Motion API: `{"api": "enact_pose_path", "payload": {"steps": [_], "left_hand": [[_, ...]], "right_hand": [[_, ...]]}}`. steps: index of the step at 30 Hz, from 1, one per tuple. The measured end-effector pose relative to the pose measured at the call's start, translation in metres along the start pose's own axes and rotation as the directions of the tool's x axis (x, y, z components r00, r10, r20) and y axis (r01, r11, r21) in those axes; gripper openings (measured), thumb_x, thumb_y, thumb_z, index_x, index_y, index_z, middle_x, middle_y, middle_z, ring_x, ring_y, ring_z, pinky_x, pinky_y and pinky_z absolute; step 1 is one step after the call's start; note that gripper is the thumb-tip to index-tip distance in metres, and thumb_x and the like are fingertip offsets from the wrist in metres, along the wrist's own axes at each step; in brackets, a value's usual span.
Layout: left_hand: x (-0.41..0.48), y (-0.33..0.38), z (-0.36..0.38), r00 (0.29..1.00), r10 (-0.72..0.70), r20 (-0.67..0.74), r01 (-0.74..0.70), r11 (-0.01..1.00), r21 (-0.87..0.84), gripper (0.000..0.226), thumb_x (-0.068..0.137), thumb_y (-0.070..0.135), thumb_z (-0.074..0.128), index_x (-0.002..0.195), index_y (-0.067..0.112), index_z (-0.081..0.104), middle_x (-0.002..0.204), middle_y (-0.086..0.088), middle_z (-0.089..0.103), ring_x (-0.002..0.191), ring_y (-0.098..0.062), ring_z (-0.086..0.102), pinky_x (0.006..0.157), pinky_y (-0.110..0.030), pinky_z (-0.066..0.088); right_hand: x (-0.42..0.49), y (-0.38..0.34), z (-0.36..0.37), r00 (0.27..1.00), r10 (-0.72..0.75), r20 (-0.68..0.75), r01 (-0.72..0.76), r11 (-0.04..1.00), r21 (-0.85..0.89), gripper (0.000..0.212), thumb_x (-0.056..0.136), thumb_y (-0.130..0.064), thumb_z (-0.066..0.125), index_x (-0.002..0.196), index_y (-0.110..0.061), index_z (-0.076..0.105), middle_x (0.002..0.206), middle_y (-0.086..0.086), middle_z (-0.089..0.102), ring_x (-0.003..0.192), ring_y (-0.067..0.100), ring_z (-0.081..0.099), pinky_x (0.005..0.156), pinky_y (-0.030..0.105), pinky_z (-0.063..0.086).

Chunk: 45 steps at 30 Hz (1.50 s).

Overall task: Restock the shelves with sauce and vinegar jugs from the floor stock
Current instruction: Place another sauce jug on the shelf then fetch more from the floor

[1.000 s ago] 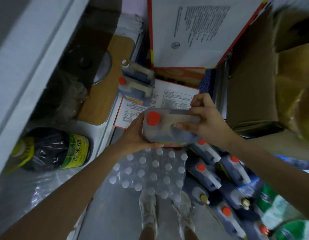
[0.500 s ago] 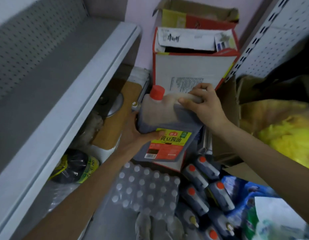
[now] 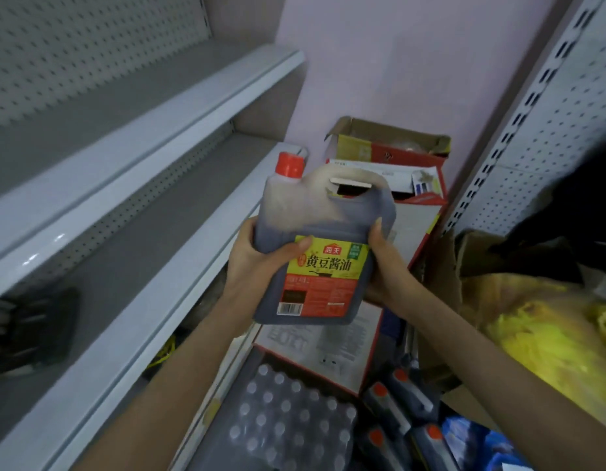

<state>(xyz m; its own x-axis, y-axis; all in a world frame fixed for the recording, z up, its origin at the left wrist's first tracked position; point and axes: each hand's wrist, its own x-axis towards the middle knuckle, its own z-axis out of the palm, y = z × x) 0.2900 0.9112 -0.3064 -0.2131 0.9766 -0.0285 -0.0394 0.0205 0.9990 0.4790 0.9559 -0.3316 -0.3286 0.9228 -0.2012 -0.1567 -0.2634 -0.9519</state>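
The restock looks to be at an early stage. One soy sauce jug (image 3: 322, 219) is up off the floor and held in the air in front of the shelves, not yet set down. The middle shelf (image 3: 179, 205) beside it shows bare grey board where it is in view, apart from a dark blurred thing (image 3: 33, 331) at its left end that I cannot identify. The upper shelf (image 3: 142, 96) shows nothing on it either. Several more jugs with red caps (image 3: 395, 404) lie on the floor at lower right, next to a wrapped pack of small bottles (image 3: 288, 416), so most of the work seems left to do.

The jug is upright, leaning a little, with its red cap (image 3: 288, 164) at the top left and its label (image 3: 325, 280) facing the camera. The left hand (image 3: 257, 263) wraps the jug's left side, thumb laid across the front at the label's upper corner, fingers out of sight behind. The right hand (image 3: 386, 266) clasps the right side, thumb pointing up along the edge. Each grip is closed firmly round the body of the jug; the handle (image 3: 352, 178) is left free. Both forearms reach up and forward from below.
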Motion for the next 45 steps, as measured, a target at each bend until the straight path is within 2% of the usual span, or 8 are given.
{"api": "enact_pose_path", "payload": {"steps": [4,6,10,16,24,33,41,45], "left_hand": [[-0.015,0.037,-0.007,1.000,-0.019,0.010,0.020,0.998,-0.064,0.076,0.051,0.038,0.089,0.114,0.013,0.054,0.096,-0.007,0.073,0.081,-0.026,0.072,0.069,-0.037,0.058],[-0.021,0.053,-0.010,1.000,-0.019,0.011,0.020,0.993,-0.120,0.072,0.052,0.036,0.085,0.114,0.013,0.054,0.095,-0.010,0.074,0.081,-0.028,0.072,0.071,-0.039,0.058],[-0.036,0.087,-0.016,0.999,0.006,0.044,0.002,0.985,-0.174,0.064,0.065,0.029,0.075,0.120,0.009,0.052,0.094,-0.014,0.073,0.079,-0.029,0.072,0.065,-0.033,0.057],[-0.050,0.159,-0.024,0.993,0.115,0.010,-0.112,0.979,-0.172,0.072,0.061,0.035,0.078,0.123,0.009,0.051,0.095,-0.015,0.073,0.082,-0.032,0.071,0.069,-0.038,0.058],[-0.078,0.264,-0.046,0.944,0.317,-0.091,-0.325,0.942,-0.087,0.072,0.063,0.040,0.077,0.123,0.008,0.051,0.095,-0.013,0.073,0.081,-0.027,0.072,0.066,-0.032,0.057],[-0.132,0.348,-0.100,0.849,0.473,-0.234,-0.461,0.881,0.108,0.070,0.065,0.049,0.072,0.122,0.012,0.051,0.096,-0.010,0.074,0.082,-0.026,0.072,0.066,-0.030,0.057],[-0.173,0.373,-0.150,0.749,0.550,-0.369,-0.490,0.835,0.251,0.081,0.054,0.060,0.073,0.119,0.017,0.052,0.100,-0.009,0.073,0.087,-0.026,0.072,0.081,-0.042,0.057],[-0.174,0.381,-0.179,0.718,0.576,-0.391,-0.509,0.818,0.269,0.075,0.059,0.058,0.073,0.119,0.019,0.052,0.099,-0.007,0.073,0.086,-0.024,0.072,0.076,-0.036,0.058]], "right_hand": [[-0.016,-0.033,0.015,0.984,-0.177,0.014,0.177,0.983,-0.050,0.118,0.043,-0.074,0.079,0.135,-0.010,0.042,0.108,0.002,0.071,0.098,0.021,0.069,0.073,0.029,0.056],[-0.026,-0.049,0.025,0.972,-0.231,0.039,0.233,0.971,-0.051,0.114,0.049,-0.070,0.079,0.139,-0.013,0.038,0.117,0.007,0.067,0.102,0.023,0.067,0.075,0.029,0.055],[-0.042,-0.081,0.048,0.958,-0.284,0.039,0.283,0.959,0.032,0.080,0.070,-0.049,0.072,0.137,-0.022,0.039,0.116,0.010,0.067,0.099,0.025,0.068,0.077,0.034,0.057],[-0.058,-0.147,0.089,0.909,-0.416,0.008,0.412,0.902,0.128,0.104,0.042,-0.063,0.086,0.127,-0.018,0.047,0.104,0.017,0.069,0.086,0.032,0.070,0.069,0.039,0.058],[-0.071,-0.233,0.142,0.816,-0.565,0.123,0.536,0.819,0.203,0.110,0.043,-0.068,0.083,0.131,-0.013,0.044,0.103,0.018,0.069,0.085,0.034,0.070,0.068,0.040,0.058],[-0.092,-0.289,0.233,0.723,-0.627,0.291,0.527,0.772,0.356,0.099,0.044,-0.066,0.084,0.122,-0.011,0.056,0.104,0.019,0.069,0.089,0.035,0.068,0.077,0.044,0.057],[-0.101,-0.298,0.304,0.630,-0.649,0.427,0.482,0.757,0.441,0.105,0.050,-0.063,0.083,0.131,-0.007,0.048,0.112,0.026,0.064,0.094,0.042,0.065,0.083,0.053,0.055],[-0.093,-0.300,0.338,0.599,-0.658,0.455,0.494,0.752,0.437,0.106,0.049,-0.064,0.083,0.131,-0.007,0.048,0.109,0.023,0.066,0.092,0.040,0.066,0.082,0.050,0.056]]}}
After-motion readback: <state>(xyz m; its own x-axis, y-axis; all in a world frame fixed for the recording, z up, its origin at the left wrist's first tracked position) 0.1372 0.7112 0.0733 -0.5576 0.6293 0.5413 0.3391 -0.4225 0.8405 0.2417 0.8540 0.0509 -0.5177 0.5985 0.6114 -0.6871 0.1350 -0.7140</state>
